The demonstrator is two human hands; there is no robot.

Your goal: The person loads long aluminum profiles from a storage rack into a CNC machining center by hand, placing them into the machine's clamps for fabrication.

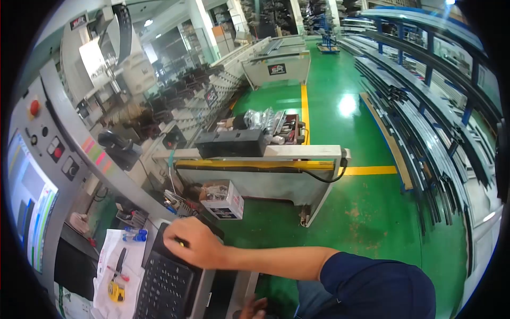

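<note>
My right hand reaches across to the top end of a black keyboard, over a dark surface. Its fingers are curled closed, and a small black-and-yellow bit shows between them; what it is I cannot make out. Low at the bottom edge is my left hand, partly cut off, with its fingers loosely apart and nothing seen in them. Beside the keyboard lie white papers with a yellow tape measure, a red-and-white pen, a black knife-like tool and blue-capped clear items.
At left stands a control panel with a lit screen and a red emergency button. A white carton sits below a machine frame bearing a black box. Long metal profiles fill racks at right.
</note>
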